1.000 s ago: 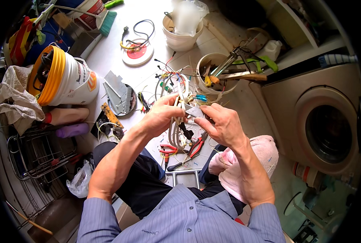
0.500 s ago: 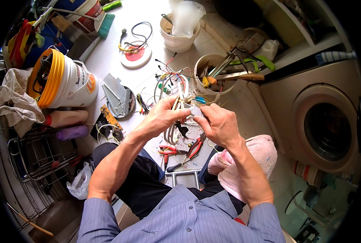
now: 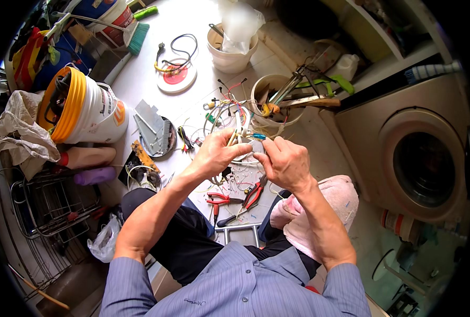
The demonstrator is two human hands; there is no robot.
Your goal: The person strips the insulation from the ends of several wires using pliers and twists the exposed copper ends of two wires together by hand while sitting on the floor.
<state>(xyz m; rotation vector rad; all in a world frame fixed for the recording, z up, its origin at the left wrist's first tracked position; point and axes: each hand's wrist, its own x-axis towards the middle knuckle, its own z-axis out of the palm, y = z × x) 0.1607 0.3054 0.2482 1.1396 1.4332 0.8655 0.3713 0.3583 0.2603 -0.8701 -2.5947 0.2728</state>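
My left hand (image 3: 216, 153) is closed round a bundle of pale cables (image 3: 238, 132), thumb and forefinger pressed together toward the right. Close beside it, my right hand (image 3: 286, 162) is curled with its thumb and fingers together, at a small grey piece (image 3: 257, 146) between the hands; exactly what it grips is hidden. A blue-tipped part (image 3: 258, 137) shows just above. More loose wires (image 3: 227, 105) spread beyond my hands. Below them on the floor lie red-and-black pliers (image 3: 256, 193), a second red-handled pair of pliers (image 3: 223, 199) and a screwdriver (image 3: 216, 212).
White buckets, one holding tools (image 3: 277, 84), stand beyond the wires. A yellow-rimmed bucket (image 3: 100, 113) and a dustpan (image 3: 153, 129) are left, a washing machine (image 3: 382, 116) right. A cord lies on a round lid (image 3: 184, 82). A pink towel (image 3: 327, 211) covers my right knee.
Both hands stay close together at the cables. The bundle has shifted, and the grey cable loops hanging below my hands are now mostly out of sight.
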